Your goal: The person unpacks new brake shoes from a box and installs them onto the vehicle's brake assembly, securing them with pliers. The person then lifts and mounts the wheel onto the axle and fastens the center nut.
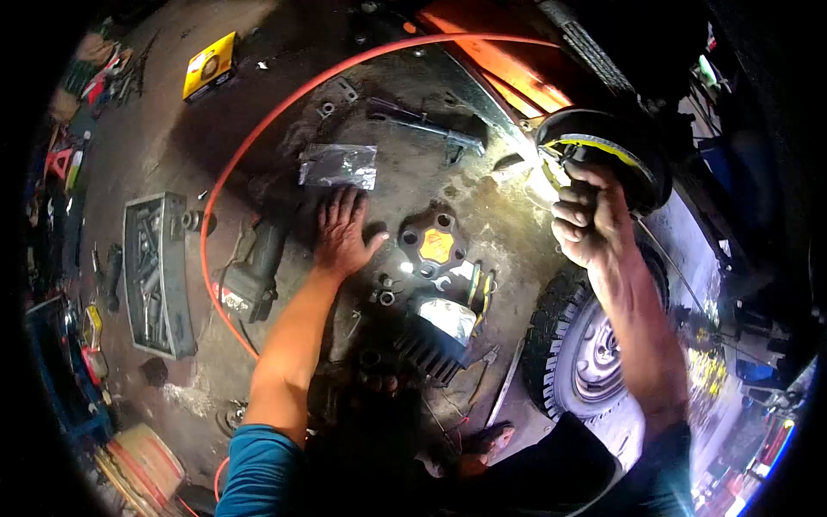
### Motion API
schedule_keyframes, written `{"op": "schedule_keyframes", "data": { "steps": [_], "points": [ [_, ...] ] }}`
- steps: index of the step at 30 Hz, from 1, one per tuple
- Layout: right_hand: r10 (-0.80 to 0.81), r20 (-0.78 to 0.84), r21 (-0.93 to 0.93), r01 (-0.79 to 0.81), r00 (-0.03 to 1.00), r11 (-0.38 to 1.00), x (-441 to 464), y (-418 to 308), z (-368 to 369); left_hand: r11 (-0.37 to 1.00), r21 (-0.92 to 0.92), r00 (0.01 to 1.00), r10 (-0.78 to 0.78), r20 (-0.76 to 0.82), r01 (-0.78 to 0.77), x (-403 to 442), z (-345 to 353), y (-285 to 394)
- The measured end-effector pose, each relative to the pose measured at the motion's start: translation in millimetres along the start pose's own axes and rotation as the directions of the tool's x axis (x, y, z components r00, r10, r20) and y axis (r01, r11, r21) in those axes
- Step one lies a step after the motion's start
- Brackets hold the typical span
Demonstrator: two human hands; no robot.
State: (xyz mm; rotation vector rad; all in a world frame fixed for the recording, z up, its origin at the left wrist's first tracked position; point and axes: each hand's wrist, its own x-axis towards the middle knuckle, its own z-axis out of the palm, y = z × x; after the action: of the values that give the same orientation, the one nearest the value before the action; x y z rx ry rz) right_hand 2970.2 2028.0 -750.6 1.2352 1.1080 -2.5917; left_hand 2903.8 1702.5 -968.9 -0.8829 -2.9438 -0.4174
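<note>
My left hand (343, 234) lies flat on the dark floor with its fingers spread, just below a clear plastic bag (338, 166). At the upper right my right hand (588, 211) is raised with curled fingers, at the lower edge of a round dark drum-like part (650, 164) with a bright yellow-green rim inside. What its fingers hold is hidden. A dark hub cover with an orange centre (437, 246) rests on the floor between my hands. Beside my left forearm lies a power tool (251, 276).
An orange hose (226, 172) arcs across the floor. Left of it stands a metal tray of sockets (177, 284). A yellow box (209, 66) lies at the upper left, a long metal tool (426, 125) at the top middle. A tyred wheel (586, 353) is below my right forearm.
</note>
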Motion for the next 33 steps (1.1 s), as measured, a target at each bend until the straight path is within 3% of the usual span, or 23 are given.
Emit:
{"op": "schedule_keyframes", "data": {
  "steps": [1,3,5,7,9,11,13,16,19,21,22,23,24,25,27,29,30,31,33],
  "points": [
    [-0.051,-0.151,-0.130,0.031,0.987,0.991,-3.4,1.5,7.7,1.000,0.003,1.000,-0.014,-0.005,0.014,-0.9,2.2,-0.4],
    [-0.193,-0.248,-0.293,0.116,0.949,0.949,-8.1,8.2,13.2,1.000,-0.003,1.000,-0.011,-0.010,0.011,-2.3,7.5,-2.9],
    [-0.211,-0.180,-0.319,0.146,0.961,0.936,-7.2,15.0,4.7,1.000,-0.010,1.000,-0.010,-0.021,0.010,-0.8,13.9,-4.2],
    [-0.203,-0.283,-0.306,0.112,0.937,0.945,-11.2,12.5,16.4,1.000,-0.003,0.998,0.029,-0.050,-0.029,0.5,3.0,0.5],
    [-0.269,0.028,-0.093,0.270,0.963,0.958,-26.5,23.5,1.5,0.997,0.015,0.993,0.070,-0.096,-0.069,0.0,4.6,-1.6],
    [-0.319,0.141,0.076,0.311,0.937,0.947,-29.6,37.2,-16.1,0.995,0.040,0.988,0.099,-0.118,-0.095,1.5,3.7,-1.4],
    [-0.326,0.150,0.029,0.325,0.933,0.945,-34.2,50.7,-35.6,0.993,0.061,0.987,0.108,-0.122,-0.101,1.3,0.5,1.4],
    [-0.289,0.094,-0.111,0.298,0.953,0.948,-41.3,70.4,-70.8,0.990,0.086,0.987,0.119,-0.110,-0.110,0.1,2.0,1.2],
    [-0.218,0.125,-0.389,0.250,0.968,0.887,-64.4,91.1,-105.8,0.993,0.029,0.986,0.113,-0.119,-0.111,-1.5,10.7,-3.6],
    [-0.102,0.099,-0.479,0.137,0.990,0.867,-76.8,111.9,-138.2,0.997,0.007,0.995,0.074,-0.073,-0.074,-1.3,1.6,-2.8],
    [-0.123,0.038,-0.624,0.119,0.992,0.772,-88.7,122.9,-154.3,0.998,-0.010,0.997,0.066,-0.042,-0.067,0.4,0.8,1.3],
    [-0.114,0.077,-0.694,0.136,0.990,0.708,-101.3,131.2,-173.9,0.988,-0.059,0.985,0.135,-0.104,-0.142,1.0,7.7,-10.6],
    [-0.210,0.137,-0.777,0.237,0.968,0.583,-116.2,137.4,-196.7,0.964,-0.127,0.964,0.215,-0.154,-0.236,6.1,19.5,-27.8],
    [-0.288,0.191,-0.848,0.305,0.938,0.433,-133.0,142.5,-222.0,0.901,-0.432,0.998,0.063,0.028,-0.045,15.7,16.5,-29.5],
    [-0.322,-0.052,-0.896,0.099,0.945,0.432,-172.5,145.0,-253.8,0.894,-0.434,0.982,-0.031,0.186,0.111,24.5,-16.1,-17.9],
    [-0.595,-0.180,-0.849,0.181,0.783,0.496,-197.2,170.6,-300.9,0.925,-0.366,0.979,-0.028,0.204,0.103,27.8,-48.9,-0.1],
    [-0.593,-0.379,-0.765,0.120,0.710,0.633,-206.7,179.4,-313.6,0.911,-0.404,0.971,0.018,0.239,0.082,32.1,-56.1,-1.4],
    [-0.482,-0.569,-0.619,0.039,0.666,0.785,-221.9,186.0,-324.4,0.899,-0.432,0.961,0.055,0.271,0.070,35.1,-63.6,-3.2],
    [-0.620,-0.605,-0.684,0.073,0.501,0.726,-232.7,219.9,-368.0,0.869,-0.493,0.956,0.102,0.276,0.050,36.1,-80.1,16.6]
  ]
}}
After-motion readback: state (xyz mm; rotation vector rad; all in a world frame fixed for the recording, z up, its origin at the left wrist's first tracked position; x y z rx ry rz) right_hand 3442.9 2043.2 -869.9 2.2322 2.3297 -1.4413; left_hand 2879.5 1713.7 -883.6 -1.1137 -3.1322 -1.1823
